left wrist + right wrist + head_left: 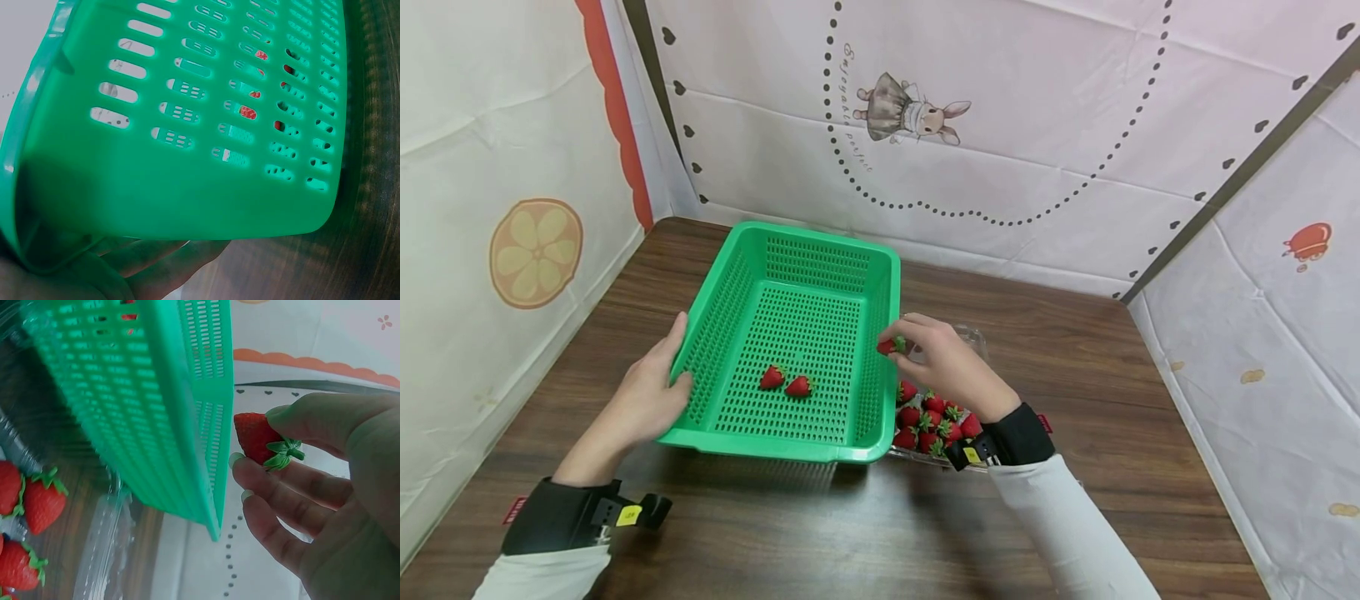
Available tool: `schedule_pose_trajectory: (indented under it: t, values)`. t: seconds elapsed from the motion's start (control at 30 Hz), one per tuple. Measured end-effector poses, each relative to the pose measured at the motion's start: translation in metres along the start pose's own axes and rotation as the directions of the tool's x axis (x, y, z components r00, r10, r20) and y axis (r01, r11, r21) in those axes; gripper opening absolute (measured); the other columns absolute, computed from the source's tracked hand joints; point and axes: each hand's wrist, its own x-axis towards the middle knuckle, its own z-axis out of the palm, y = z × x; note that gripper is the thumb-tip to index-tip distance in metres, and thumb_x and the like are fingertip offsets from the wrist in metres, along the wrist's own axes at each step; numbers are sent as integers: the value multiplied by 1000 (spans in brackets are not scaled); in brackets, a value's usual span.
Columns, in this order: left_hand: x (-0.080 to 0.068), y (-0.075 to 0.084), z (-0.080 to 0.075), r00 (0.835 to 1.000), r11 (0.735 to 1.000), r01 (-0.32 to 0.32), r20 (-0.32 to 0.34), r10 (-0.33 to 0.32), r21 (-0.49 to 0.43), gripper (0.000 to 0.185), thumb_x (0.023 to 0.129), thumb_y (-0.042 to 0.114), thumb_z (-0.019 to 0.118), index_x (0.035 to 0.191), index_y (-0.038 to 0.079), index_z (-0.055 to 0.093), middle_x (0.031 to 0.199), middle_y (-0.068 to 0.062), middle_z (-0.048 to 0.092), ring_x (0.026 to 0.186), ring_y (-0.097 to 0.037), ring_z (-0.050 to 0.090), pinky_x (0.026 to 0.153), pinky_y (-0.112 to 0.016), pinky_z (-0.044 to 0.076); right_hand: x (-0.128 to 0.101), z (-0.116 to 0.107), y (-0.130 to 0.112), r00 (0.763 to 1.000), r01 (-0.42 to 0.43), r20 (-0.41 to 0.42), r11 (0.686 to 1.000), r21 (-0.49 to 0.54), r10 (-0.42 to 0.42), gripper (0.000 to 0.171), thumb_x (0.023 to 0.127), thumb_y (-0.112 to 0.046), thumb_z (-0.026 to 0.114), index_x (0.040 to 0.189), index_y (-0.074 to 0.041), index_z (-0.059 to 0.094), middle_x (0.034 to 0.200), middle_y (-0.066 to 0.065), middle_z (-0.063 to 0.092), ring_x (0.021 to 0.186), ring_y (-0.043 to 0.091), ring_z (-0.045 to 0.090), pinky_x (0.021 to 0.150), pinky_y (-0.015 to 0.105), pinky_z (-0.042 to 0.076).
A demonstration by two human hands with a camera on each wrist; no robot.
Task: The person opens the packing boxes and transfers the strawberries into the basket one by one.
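Note:
My right hand (943,358) pinches a strawberry (257,439) between thumb and fingers, just outside the right rim of a green plastic basket (880,283). Two strawberries lie on the slotted basket floor, a left one (771,377) and a right one (799,387). At the basket's left side my left hand (651,387) grips the rim, thumb on the near part and fingers along the outer wall. Under my right forearm sits a clear plastic box (103,550) with several strawberries (928,421), partly hidden by the basket and arm.
Everything stands on a dark wood-grain table (1120,433). White printed cloth (760,100) hangs behind it and at both sides. The basket's near edge appears raised a little, with shadow beneath it.

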Motion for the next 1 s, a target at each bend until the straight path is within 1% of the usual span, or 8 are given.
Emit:
schedule_pose_trajectory:
  t: [0.07, 0.17, 0.23, 0.33, 0.5, 0.63, 0.87, 1.0]
  values:
    - [0, 0, 0, 1000, 1000, 3, 1, -3, 1, 77, 97, -1, 38, 154, 15, -12, 158, -31, 8, 126, -46, 35, 92, -60, 34, 4, 1, -2, 1000, 19, 0, 1000, 11, -19, 23, 95, -10, 58, 116, -15, 65, 118, 0, 62, 93, 9, 57, 82, 33, 53]
    - [0, -1, 0, 1000, 1000, 6, 3, -6, 0, 77, 97, 0, 37, 154, 15, -13, 158, -31, 8, 127, -47, 34, 92, -60, 34, 8, 2, -6, 999, 44, 0, 999, 8, -44, 22, 95, -10, 58, 116, -16, 65, 116, -1, 63, 93, 8, 58, 83, 31, 52]
    - [0, -1, 0, 1000, 1000, 7, 4, -7, 1, 77, 97, 0, 37, 154, 16, -13, 158, -31, 8, 127, -47, 34, 93, -61, 34, 12, 3, -7, 998, 59, -4, 998, 6, -59, 22, 95, -10, 59, 115, -15, 66, 116, 0, 64, 94, 10, 59, 84, 33, 53]
    - [0, 0, 0, 1000, 1000, 8, 3, -8, 0, 77, 97, 0, 37, 154, 15, -13, 158, -31, 8, 128, -47, 34, 93, -61, 33, 16, 4, -10, 997, 76, -3, 997, -7, -76, 21, 95, -10, 60, 115, -13, 67, 115, 1, 65, 96, 11, 60, 85, 33, 53]
    - [0, 0, 0, 1000, 1000, 8, 2, -8, -6, 77, 97, 0, 37, 154, 15, -13, 158, -31, 8, 129, -47, 33, 94, -61, 33, 23, 5, -15, 996, 90, 12, 996, -19, -90, 22, 95, -13, 60, 116, -14, 67, 115, 0, 65, 97, 11, 58, 86, 30, 52]
    - [0, 0, 0, 1000, 1000, 9, 2, -9, -13, 77, 97, 0, 37, 154, 15, -12, 158, -31, 8, 126, -47, 34, 93, -61, 33, 29, 7, -18, 995, 95, 29, 996, -5, -94, 22, 95, -13, 60, 116, -14, 67, 115, -1, 64, 97, 10, 57, 87, 33, 52]
    - [0, 0, 0, 1000, 1000, 9, 5, -9, -14, 77, 97, 0, 37, 154, 14, -12, 158, -31, 8, 125, -46, 34, 93, -60, 33, 41, 12, -23, 993, 105, 56, 994, -28, -103, 21, 95, -15, 61, 115, -15, 68, 113, -3, 65, 95, 7, 57, 83, 22, 50]
    - [0, 0, 0, 1000, 1000, 8, 3, -8, -8, 77, 97, 0, 37, 154, 14, -12, 158, -31, 8, 123, -46, 36, 92, -60, 34, 46, 14, -26, 992, 104, 80, 994, -32, -101, 21, 96, -16, 60, 116, -17, 67, 114, -4, 65, 95, 8, 57, 84, 21, 49]
